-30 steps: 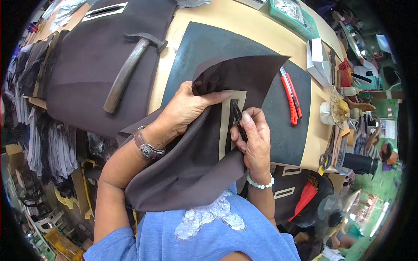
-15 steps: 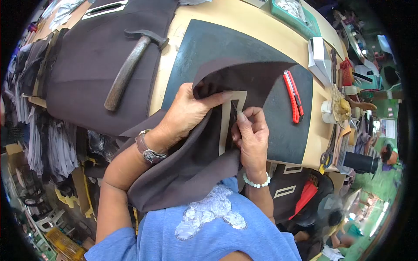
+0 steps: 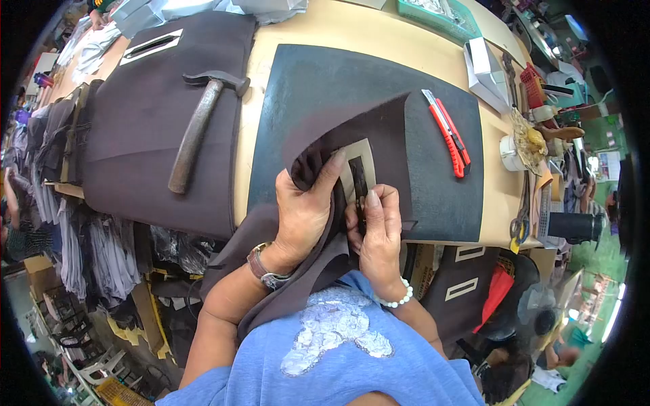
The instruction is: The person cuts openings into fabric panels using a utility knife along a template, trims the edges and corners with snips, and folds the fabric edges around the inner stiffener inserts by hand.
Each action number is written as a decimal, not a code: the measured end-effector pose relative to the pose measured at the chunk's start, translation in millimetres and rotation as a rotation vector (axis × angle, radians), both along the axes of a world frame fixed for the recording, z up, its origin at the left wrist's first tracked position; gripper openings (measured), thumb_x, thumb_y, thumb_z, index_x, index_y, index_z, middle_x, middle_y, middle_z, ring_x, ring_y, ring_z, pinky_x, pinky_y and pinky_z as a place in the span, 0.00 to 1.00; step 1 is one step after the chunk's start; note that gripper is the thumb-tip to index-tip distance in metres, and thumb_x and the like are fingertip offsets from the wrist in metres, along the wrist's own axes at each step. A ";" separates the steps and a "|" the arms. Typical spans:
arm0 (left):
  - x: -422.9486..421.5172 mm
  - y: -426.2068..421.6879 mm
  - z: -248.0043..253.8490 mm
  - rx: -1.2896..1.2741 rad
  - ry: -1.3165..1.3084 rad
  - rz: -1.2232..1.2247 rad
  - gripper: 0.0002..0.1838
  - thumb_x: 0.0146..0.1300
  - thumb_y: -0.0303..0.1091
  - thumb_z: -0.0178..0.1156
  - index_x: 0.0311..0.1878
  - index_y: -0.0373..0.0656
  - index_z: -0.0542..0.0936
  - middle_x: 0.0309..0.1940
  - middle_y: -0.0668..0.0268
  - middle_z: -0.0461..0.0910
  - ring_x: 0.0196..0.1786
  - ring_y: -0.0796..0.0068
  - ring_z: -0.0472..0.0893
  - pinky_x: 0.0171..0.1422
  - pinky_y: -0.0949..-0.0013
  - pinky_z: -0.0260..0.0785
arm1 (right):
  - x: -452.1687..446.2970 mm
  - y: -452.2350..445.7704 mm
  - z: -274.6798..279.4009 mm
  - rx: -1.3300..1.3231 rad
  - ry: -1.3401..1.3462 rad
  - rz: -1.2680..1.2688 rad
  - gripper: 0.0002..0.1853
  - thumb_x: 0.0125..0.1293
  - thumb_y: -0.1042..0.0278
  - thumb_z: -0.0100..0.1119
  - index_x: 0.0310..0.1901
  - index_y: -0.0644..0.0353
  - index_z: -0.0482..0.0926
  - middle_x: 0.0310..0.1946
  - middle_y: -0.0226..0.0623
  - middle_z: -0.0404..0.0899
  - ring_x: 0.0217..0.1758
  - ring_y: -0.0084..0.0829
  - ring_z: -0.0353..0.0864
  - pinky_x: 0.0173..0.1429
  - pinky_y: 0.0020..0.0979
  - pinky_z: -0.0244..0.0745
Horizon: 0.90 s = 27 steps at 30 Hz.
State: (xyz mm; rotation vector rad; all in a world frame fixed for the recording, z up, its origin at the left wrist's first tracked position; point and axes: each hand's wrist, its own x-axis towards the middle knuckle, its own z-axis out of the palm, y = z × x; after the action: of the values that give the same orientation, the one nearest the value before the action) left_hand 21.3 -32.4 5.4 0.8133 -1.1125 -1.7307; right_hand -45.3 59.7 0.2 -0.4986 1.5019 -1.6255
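Note:
A dark brown fabric piece (image 3: 389, 128) is bunched up between my hands over the front of the black mat. On it sits a cream rectangular frame (image 3: 359, 147) around a dark slot. My left hand (image 3: 305, 216) grips the folded fabric, its thumb pressed along the frame's left side. At the slot's lower end, my right hand (image 3: 378, 233) pinches the fabric, thumb against fingers. The fingertips cover the lower part of the frame. Whether they also hold something small, I cannot make out.
The black mat (image 3: 318, 81) carries a red utility knife (image 3: 449, 135) on its right. A hammer (image 3: 196, 135) rests on a brown fabric stack (image 3: 135, 155) at left. White boxes (image 3: 484, 71), a green basket (image 3: 433, 17) and scissors (image 3: 519, 230) lie farther right.
The fabric and both hands have come lower, and the frame is tilted more. My right hand has shifted down along the slot, which now shows more clearly. The camera view has shifted somewhat.

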 end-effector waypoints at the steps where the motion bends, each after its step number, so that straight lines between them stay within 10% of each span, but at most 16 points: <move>1: -0.1 2.7 0.9 0.006 0.004 -0.001 0.07 0.64 0.30 0.60 0.40 0.36 0.80 0.32 0.72 0.80 0.34 0.87 0.75 0.38 0.79 0.67 | 1.2 -0.9 -1.9 -0.026 0.016 -0.018 0.09 0.75 0.59 0.40 0.42 0.56 0.61 0.23 0.27 0.68 0.18 0.12 0.59 0.20 0.16 0.54; 27: -0.2 14.5 9.2 0.110 0.066 0.037 0.08 0.63 0.32 0.62 0.40 0.37 0.81 0.33 0.72 0.81 0.34 0.88 0.76 0.37 0.80 0.68 | 0.0 -5.1 -2.0 -0.206 -0.122 -0.076 0.09 0.72 0.62 0.48 0.41 0.53 0.60 0.21 0.26 0.68 0.19 0.11 0.58 0.21 0.14 0.50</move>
State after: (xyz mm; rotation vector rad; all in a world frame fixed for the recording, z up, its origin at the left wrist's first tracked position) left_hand 21.1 -17.9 14.7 0.8332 -0.9596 -1.7869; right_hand -45.2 54.6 -1.8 -0.4500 1.2841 -1.8477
